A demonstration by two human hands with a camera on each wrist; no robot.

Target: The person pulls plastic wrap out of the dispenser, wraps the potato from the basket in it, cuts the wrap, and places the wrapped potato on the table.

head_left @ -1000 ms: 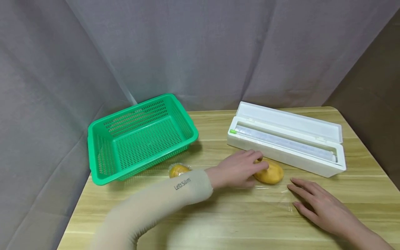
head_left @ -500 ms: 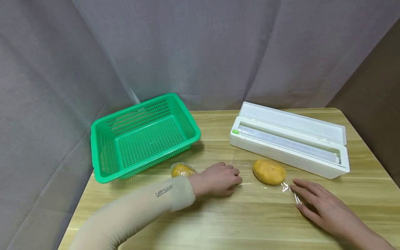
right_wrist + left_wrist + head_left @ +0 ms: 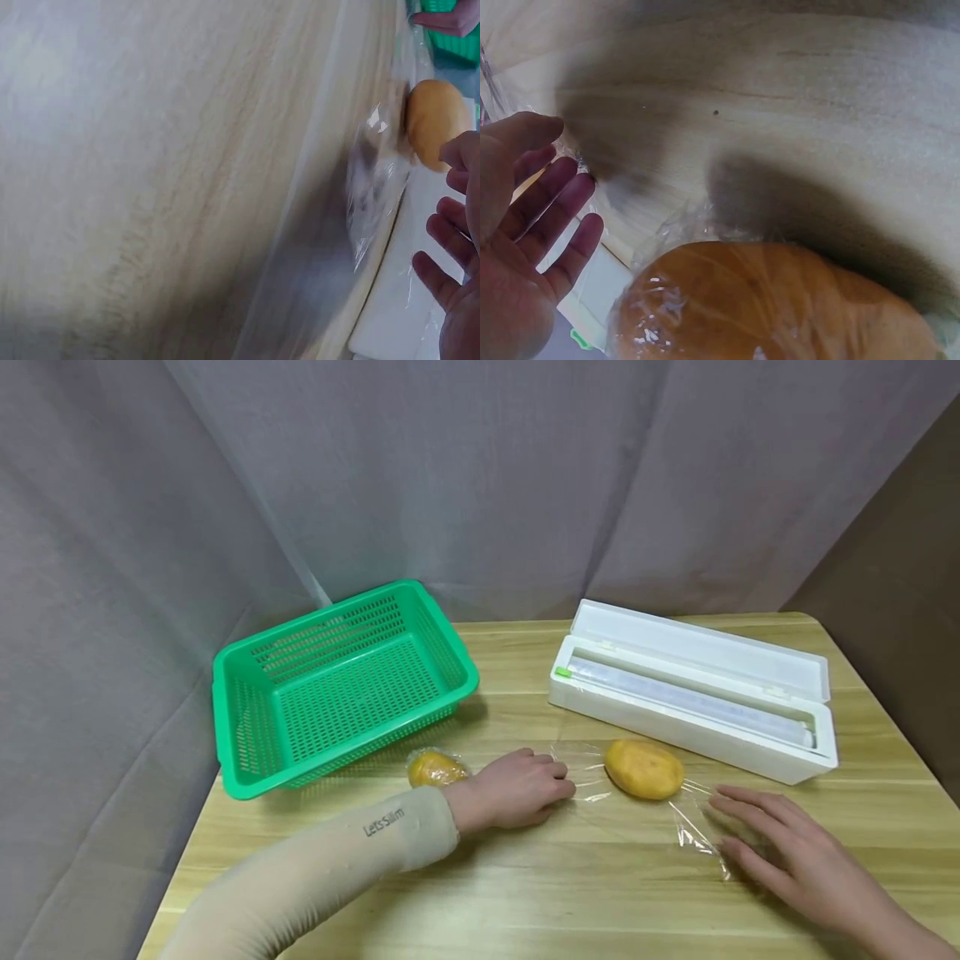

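Observation:
A bare potato-like yellow oval [image 3: 643,769] lies on a sheet of clear plastic wrap [image 3: 693,831] spread on the table. At the left end of the wrap is my left hand [image 3: 525,789], its fingers relaxed and slightly bent, fingertips right at the film's edge. My right hand [image 3: 795,847] is at the other end, fingers spread, tips beside the creased right edge of the film. In the right wrist view, that film edge [image 3: 371,180] stands up in shiny folds. A second yellow oval [image 3: 772,307], wrapped in clear film, lies close by my left wrist.
A green perforated basket [image 3: 450,700] stands at the back left. A white plastic-wrap dispenser [image 3: 787,764] with its lid raised sits behind the unwrapped oval, a film roll [image 3: 690,697] and green slider [image 3: 562,672] inside. Grey curtain hangs behind the table.
My left hand has moved left from the unwrapped oval to the wrap's left edge. My right hand has shifted slightly right, and the film beside it shows more creases.

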